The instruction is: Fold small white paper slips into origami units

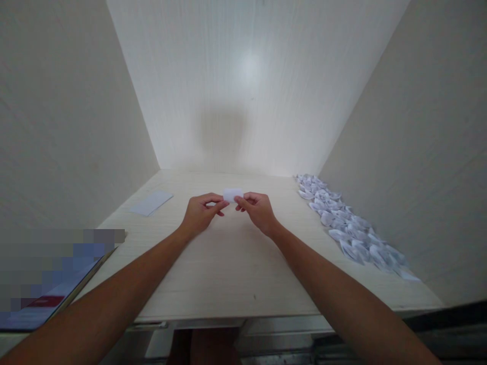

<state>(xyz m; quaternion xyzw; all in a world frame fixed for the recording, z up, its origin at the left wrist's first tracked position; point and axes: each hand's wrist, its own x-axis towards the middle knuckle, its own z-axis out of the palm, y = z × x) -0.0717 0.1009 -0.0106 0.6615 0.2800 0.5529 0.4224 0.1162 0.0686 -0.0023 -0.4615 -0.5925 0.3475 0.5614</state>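
Observation:
Above the middle of the pale table, a small white piece of paper (232, 194) is held between my two hands. My left hand (203, 212) pinches its left edge between thumb and fingers. Its right edge is gripped by my right hand (257, 209), with the thumb on the near face. Whether the paper is folded is too small to tell. Flat on the table to the left lies a white stack or sheet of paper (151, 203).
Many folded white paper pieces (352, 225) form a long heap along the right wall. At the lower left sits a partly blurred flat item (47, 301) with a dark edge. Pale panels (243, 91) enclose the table (228, 274) at the back and both sides.

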